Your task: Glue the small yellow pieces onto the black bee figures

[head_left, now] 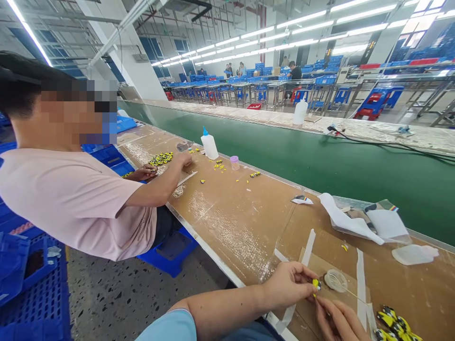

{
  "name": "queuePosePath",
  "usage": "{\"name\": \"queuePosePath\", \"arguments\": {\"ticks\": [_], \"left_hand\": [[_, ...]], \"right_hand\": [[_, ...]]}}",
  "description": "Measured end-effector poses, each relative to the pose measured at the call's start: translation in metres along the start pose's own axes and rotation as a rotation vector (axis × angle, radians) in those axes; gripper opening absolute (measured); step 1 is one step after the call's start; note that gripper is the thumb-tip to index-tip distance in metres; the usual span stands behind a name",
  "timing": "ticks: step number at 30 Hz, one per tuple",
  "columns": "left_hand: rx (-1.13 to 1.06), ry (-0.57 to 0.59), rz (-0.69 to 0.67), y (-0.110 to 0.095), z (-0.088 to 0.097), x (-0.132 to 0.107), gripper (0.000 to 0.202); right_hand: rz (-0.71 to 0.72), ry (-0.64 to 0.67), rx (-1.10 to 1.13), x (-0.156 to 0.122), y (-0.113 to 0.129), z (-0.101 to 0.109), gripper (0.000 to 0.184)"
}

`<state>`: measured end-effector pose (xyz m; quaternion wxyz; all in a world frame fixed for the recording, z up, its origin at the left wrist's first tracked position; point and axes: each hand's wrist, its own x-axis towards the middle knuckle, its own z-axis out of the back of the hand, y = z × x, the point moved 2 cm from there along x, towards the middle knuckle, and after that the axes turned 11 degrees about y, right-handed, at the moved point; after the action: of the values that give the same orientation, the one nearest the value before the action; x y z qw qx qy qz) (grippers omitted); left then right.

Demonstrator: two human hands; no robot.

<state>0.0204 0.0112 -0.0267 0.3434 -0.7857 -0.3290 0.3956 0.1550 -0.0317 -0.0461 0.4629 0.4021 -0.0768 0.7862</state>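
My left hand point(289, 284) pinches a small yellow-and-black piece point(316, 284) between thumb and fingers, above the tan bench top point(241, 227). My right hand point(337, 322) comes up from below, its fingertips close under that piece. Just beyond the fingers lies a round clear dish point(336, 280), with a thin strand point(353, 296) running from it toward the lower right. To the right of my right hand, a heap of similar yellow-and-black pieces point(394, 324) lies on the bench. Whether my right fingers hold the piece or the strand is hidden.
A co-worker in a pink shirt point(71, 199) sits at the left, hands among yellow pieces point(161, 158). Glue bottles point(209, 146) and a pink-lidded jar point(234, 163) stand nearby. White sheets point(355, 220) lie ahead. A green conveyor belt point(284, 142) runs alongside; blue crates point(21, 279) sit left.
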Motion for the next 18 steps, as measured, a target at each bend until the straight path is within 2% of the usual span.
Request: {"name": "queuePosePath", "arguments": {"ticks": [6,11,18], "left_hand": [[-0.009,0.062,0.005,0.000,0.003,0.001,0.070],[-0.023,0.108,0.003,0.001,0.005,0.001,0.071],[-0.080,0.150,-0.022,0.001,0.007,0.000,0.066]], "right_hand": [[0.108,0.157,0.065,0.017,0.006,0.012,0.026],[0.022,0.151,0.082,0.027,0.012,0.020,0.026],[-0.059,0.258,0.125,0.022,0.008,0.023,0.026]]}}
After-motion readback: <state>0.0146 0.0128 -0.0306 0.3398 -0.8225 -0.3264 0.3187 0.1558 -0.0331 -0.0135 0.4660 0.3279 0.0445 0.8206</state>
